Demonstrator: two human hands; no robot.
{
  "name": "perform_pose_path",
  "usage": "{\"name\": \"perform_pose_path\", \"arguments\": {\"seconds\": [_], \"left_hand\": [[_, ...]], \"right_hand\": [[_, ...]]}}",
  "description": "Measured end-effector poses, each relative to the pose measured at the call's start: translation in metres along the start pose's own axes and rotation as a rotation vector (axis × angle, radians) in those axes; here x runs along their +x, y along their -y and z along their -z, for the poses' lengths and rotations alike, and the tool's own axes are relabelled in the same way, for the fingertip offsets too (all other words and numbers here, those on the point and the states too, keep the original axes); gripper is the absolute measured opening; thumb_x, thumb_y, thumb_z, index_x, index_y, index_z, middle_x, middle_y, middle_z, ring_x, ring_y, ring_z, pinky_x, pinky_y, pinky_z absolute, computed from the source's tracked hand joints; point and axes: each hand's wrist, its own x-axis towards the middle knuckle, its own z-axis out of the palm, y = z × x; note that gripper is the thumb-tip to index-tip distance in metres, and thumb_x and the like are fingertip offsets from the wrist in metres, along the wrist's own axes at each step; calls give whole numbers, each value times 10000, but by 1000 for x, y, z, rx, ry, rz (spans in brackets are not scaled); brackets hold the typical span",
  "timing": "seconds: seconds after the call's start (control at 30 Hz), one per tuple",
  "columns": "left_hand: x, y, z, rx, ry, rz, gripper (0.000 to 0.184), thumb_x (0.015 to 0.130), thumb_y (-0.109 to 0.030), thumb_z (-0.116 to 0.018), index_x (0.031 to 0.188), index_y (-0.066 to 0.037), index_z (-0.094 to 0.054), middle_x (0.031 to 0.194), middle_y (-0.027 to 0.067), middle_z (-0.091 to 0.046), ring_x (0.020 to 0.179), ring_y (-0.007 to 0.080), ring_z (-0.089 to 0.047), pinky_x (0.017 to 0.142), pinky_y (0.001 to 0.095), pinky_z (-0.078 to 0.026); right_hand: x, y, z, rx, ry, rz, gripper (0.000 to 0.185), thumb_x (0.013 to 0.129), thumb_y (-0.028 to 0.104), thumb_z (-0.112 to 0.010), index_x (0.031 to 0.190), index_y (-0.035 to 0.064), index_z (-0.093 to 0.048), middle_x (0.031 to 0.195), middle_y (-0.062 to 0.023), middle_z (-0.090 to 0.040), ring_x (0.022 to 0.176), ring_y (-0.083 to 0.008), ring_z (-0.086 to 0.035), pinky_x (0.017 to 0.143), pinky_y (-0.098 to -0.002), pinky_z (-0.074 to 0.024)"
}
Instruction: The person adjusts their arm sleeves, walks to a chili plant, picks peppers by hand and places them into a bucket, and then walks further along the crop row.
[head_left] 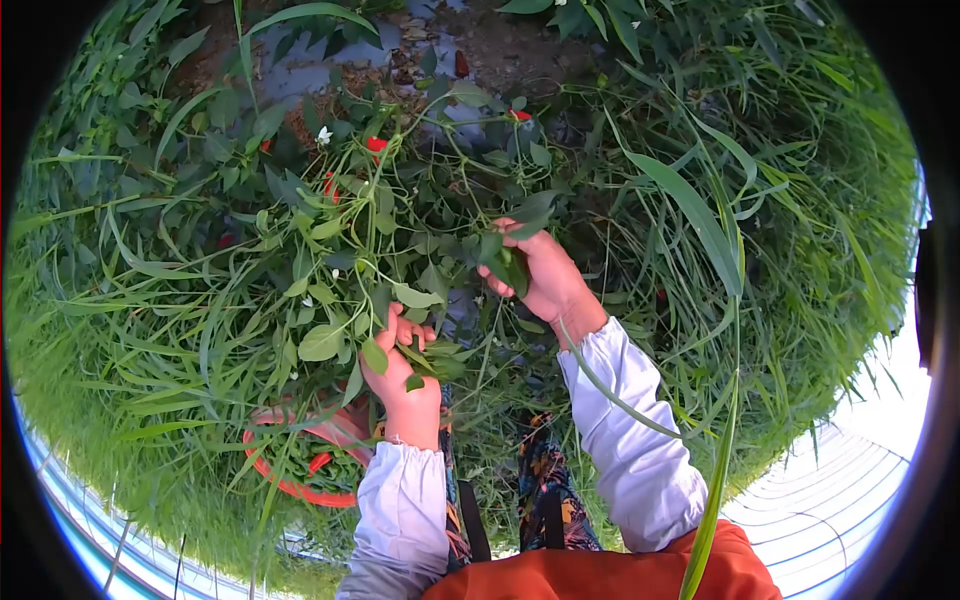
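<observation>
In the middle of the frame, both of the person's hands were in among the stems of a leafy pepper plant (370, 215), and the step in hand looked like working its greenery with the fingers. The left hand (408, 372), left of centre, was curled loosely around a green bunch (440, 360), with leaves jutting past the fingers. The right hand (545, 272), just right of centre, held a dark green piece (512, 270) between thumb and fingers; whether leaf or pod, and whether it was attached, could not be told. Above the hands hung a red pepper (376, 144), well apart from both, near a white flower (324, 135). At the lower left, a red basket (310, 493) held green contents with one red piece (319, 462) on top, partly hidden by grass (170, 380). The next move seemed to call for a firm pinch on the dark green piece and a light touch on the thin stems, with the left hand's grip on its bunch kept secure.
</observation>
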Motion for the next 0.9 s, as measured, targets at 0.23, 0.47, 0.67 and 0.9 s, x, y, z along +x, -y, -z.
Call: {"name": "perform_pose_path", "arguments": {"seconds": [0.23, 0.47, 0.67, 0.9], "left_hand": [[-3, -6, -8, 29, -52, 54, 156, 952, -211, -520, 926, -57, -527, 615, -30, -344, 558, 127, -359, 625, 314, -382], [6, -7, 13, -121, 16, -16, 124, 939, -167, -517, 960, -48, -547, 613, -28, -353, 547, 120, -357, 616, 312, -372], [6, -3, 18, -132, 50, -11, 132, 934, -175, -527, 953, -49, -557, 631, -32, -350, 555, 120, -359, 618, 319, -372], [2, -1, 11, -77, 20, 12, 154, 934, -207, -538, 940, -53, -551, 643, -26, -368, 567, 128, -382, 635, 328, -391]], "right_hand": [[-36, -32, -8, 92, 325, -374, 221, 792, 213, -563, 914, 30, -558, 674, -119, -581, 490, -192, -534, 436, -292, -430], [-57, 2, 35, 385, 413, 59, 249, 806, 251, -619, 820, 50, -473, 730, -97, -529, 494, -206, -553, 452, -285, -468], [12, 111, 48, -659, -495, 453, 284, 803, 61, -558, 1084, 91, -585, 971, -30, -639, 692, -85, -565, 632, -234, -446], [69, 99, 41, -880, -293, 22, 511, 781, 205, -600, 1282, 124, -542, 821, 9, -605, 670, -98, -537, 604, -243, -387]]}}
